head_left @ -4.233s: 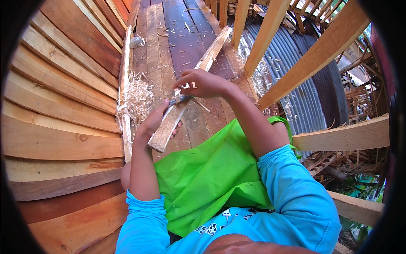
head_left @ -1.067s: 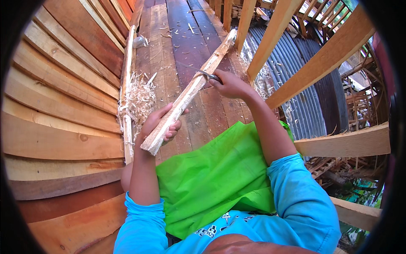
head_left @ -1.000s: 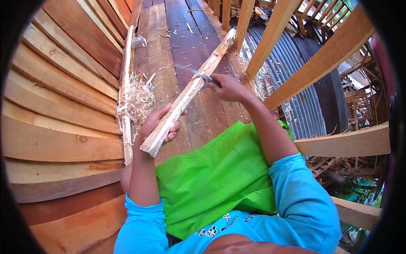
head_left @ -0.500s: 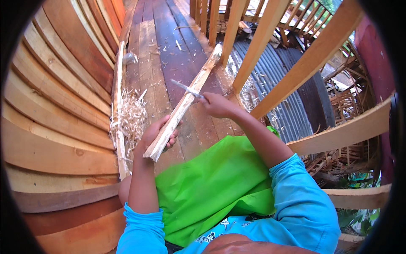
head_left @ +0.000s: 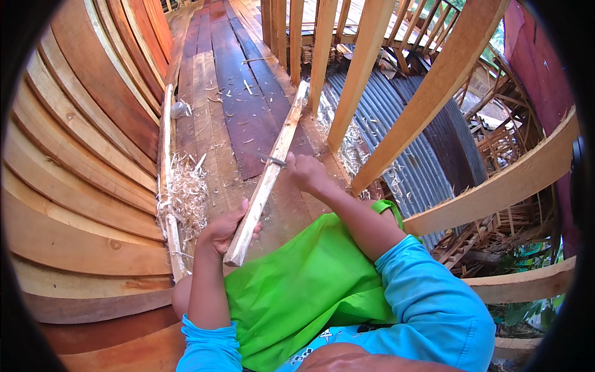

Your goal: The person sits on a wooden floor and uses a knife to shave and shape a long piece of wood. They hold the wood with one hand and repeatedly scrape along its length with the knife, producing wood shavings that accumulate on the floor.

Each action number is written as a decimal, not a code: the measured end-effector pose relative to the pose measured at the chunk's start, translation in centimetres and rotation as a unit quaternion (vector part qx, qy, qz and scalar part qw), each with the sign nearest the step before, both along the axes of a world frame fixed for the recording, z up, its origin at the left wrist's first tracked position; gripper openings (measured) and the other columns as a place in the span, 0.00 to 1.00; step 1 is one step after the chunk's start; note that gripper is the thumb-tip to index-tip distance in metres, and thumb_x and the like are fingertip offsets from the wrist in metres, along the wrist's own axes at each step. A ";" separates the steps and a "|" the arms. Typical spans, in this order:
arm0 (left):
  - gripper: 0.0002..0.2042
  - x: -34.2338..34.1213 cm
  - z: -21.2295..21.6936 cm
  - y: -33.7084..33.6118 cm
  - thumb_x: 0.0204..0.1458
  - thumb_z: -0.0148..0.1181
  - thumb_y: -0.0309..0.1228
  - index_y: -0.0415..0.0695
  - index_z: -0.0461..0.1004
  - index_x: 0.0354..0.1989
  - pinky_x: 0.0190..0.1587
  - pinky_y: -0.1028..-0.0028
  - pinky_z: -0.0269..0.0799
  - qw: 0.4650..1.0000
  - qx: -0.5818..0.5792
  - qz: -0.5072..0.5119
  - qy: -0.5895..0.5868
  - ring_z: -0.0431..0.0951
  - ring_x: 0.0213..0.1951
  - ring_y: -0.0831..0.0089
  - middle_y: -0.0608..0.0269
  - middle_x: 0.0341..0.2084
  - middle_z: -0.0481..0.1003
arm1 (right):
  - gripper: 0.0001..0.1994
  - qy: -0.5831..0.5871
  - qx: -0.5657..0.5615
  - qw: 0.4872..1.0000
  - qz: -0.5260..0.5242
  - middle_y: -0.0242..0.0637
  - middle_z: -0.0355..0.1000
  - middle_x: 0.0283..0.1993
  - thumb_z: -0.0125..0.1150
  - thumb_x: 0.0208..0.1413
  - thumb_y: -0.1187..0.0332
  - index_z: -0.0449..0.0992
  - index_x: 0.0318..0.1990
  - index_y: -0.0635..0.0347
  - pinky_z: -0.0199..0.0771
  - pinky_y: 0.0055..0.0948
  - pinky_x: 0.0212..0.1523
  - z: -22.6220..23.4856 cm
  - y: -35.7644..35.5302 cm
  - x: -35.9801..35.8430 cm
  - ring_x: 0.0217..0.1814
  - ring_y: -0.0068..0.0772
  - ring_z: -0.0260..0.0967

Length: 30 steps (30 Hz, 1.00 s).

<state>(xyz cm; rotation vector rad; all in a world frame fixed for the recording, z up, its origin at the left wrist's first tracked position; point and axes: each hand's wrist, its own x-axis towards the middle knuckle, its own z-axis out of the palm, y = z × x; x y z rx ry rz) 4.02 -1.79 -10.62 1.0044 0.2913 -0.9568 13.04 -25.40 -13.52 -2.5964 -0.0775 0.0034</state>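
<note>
Head view.
Item: wooden stick [head_left: 260, 193], pale, squared; lay aslant before the person, its near end just above the green cloth [head_left: 304, 285] over the lap, its far end close to the railing posts [head_left: 354, 74]; whether it touched them could not be told.
Item: left hand [head_left: 227, 230], wrapped round the stick near its near end, thumb on the left side, fingertips on the right.
Item: knife [head_left: 270, 159], blurred; blade across the stick, tip past its left edge; contact of the cutting edge could not be told.
Item: right hand [head_left: 305, 172], closed about the knife's handle, just off the stick's right edge.
Bounds: at left, a pale batten [head_left: 166, 139] along the plank wall [head_left: 87, 192], with curled shavings [head_left: 187, 189] heaped beside it; at right, the posts, with corrugated sheeting [head_left: 396, 149] beyond. Floorboards [head_left: 238, 118] ran between, giving the blade side room leftward.
</note>
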 end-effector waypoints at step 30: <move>0.19 0.6 -2.2 -2.4 0.64 0.38 0.49 0.44 0.64 0.39 0.12 0.84 0.59 0.996 0.067 0.028 -0.056 0.62 0.13 0.85 0.72 0.15 0.63 | 0.24 -0.106 -0.026 0.991 -0.073 0.55 0.74 0.24 0.40 0.56 0.57 0.78 0.21 0.64 0.74 0.50 0.35 0.8 1.9 -2.8 0.28 0.56 0.74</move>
